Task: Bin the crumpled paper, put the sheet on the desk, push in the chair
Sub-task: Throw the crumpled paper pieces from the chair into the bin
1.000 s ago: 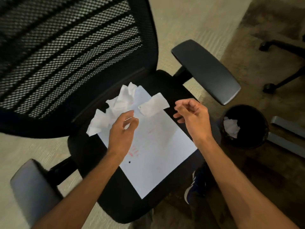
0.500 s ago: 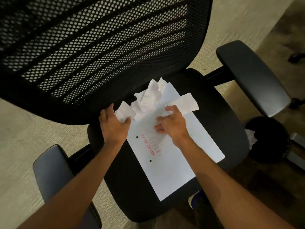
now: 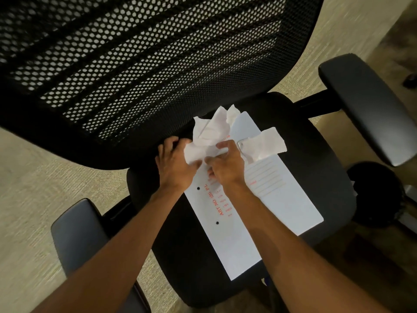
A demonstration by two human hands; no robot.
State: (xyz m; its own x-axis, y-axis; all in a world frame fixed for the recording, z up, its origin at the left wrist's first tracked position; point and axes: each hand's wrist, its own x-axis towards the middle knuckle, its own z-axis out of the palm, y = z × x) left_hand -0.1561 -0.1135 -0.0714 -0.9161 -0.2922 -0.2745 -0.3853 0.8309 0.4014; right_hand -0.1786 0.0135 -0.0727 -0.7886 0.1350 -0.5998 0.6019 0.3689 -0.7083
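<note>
Both hands now apparently on crumpled paper

Both hands meet over the chair seat: the left hand and right hand close on the crumpled paper between them. The sheet lies under them, a 2nd crumpled piece just right of the right hand, the bin far right.

Armrest above bin

Dim, wide-angle warp, blurred edges
</note>
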